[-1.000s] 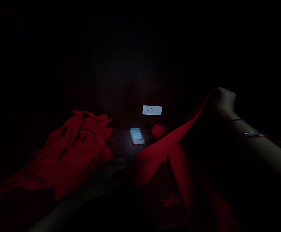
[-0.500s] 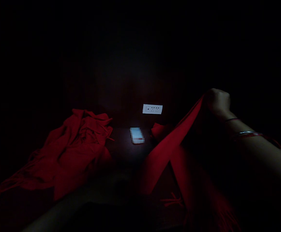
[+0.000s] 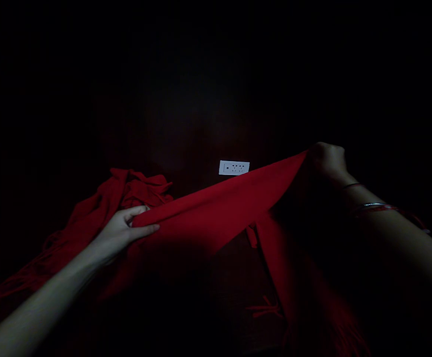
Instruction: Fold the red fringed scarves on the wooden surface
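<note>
A red fringed scarf is stretched between my two hands. My left hand pinches its edge at centre-left, thumb on the near side. My right hand is closed in a fist round the other end, held higher. From the right hand's side, part of the red cloth hangs down to a fringe in the dark at lower right. Behind my left hand lies a crumpled red fringed cloth; whether it is joined to the stretched piece I cannot tell.
A white wall socket panel shows just above the scarf's upper edge. Loose red fringe lies on a dark surface at lower middle. Most of the surroundings are too dark to make out.
My left hand has come up from the dark lower area and now grips the scarf, drawing it taut leftward. The lit phone is now hidden behind the cloth. My right hand has shifted slightly.
</note>
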Tool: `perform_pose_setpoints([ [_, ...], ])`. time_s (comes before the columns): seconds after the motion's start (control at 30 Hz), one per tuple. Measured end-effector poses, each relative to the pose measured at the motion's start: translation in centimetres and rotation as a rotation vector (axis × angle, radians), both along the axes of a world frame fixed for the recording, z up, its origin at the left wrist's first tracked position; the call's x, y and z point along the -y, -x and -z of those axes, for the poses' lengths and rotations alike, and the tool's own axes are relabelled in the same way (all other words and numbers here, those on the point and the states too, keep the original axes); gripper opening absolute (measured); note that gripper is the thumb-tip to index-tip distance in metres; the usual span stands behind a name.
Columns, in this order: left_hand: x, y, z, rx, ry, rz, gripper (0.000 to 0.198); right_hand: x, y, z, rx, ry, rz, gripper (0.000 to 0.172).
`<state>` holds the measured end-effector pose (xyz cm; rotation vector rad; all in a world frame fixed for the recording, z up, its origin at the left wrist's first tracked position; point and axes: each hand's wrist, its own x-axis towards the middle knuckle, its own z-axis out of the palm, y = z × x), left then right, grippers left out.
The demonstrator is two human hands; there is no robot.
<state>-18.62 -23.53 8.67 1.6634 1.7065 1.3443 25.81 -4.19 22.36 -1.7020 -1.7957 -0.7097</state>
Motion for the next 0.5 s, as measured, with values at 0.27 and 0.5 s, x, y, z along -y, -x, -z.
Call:
perform_pose_setpoints([
  [0.27, -3.1, 3.2, -2.4, -0.053, 0.109, 0.093, 0.029, -1.4, 0.2, 1.4, 0.170, 0.304, -0.097, 0.026],
  [0.5, -2.9, 2.4, 1.0, 0.018, 0.209, 0.299, 0.032, -2.5, 0.1, 4.5, 0.208, 0.385, -0.059, 0.025],
])
